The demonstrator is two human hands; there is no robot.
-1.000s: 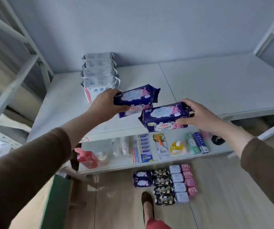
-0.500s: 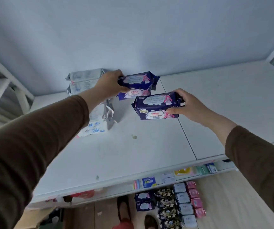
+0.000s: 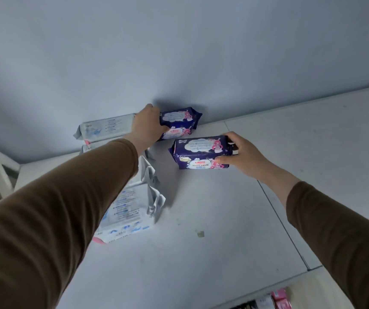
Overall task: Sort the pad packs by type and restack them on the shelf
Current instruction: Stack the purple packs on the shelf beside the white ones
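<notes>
Left hand (image 3: 149, 126) grips a navy pack (image 3: 179, 123) at frame centre, against the back wall on the shelf (image 3: 223, 219). Right hand (image 3: 243, 155) grips a second navy pack (image 3: 199, 152) just right and nearer, apart from the first. White packs (image 3: 130, 210) stacked at left, partly behind the left sleeve (image 3: 67, 208).
</notes>
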